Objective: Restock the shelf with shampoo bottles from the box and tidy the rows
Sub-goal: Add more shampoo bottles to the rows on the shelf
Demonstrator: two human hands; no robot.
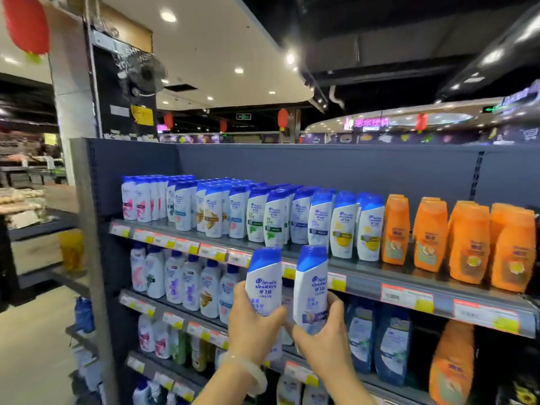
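My left hand (253, 325) grips a white shampoo bottle with a blue cap (264, 279), held upright in front of the shelves. My right hand (324, 337) grips a second white, blue-capped bottle (311, 283) right beside it. Both bottles sit just below the front edge of the top shelf (365, 280). On that shelf stand rows of white, blue-capped shampoo bottles (263, 214), several deep. The box is out of view.
Orange bottles (464, 244) fill the right part of the top shelf. Lower shelves hold white pump bottles (181, 279) and dark blue bottles (377, 337). Price tags line the shelf edges. An aisle with other displays opens to the left of the shelf end panel (87, 244).
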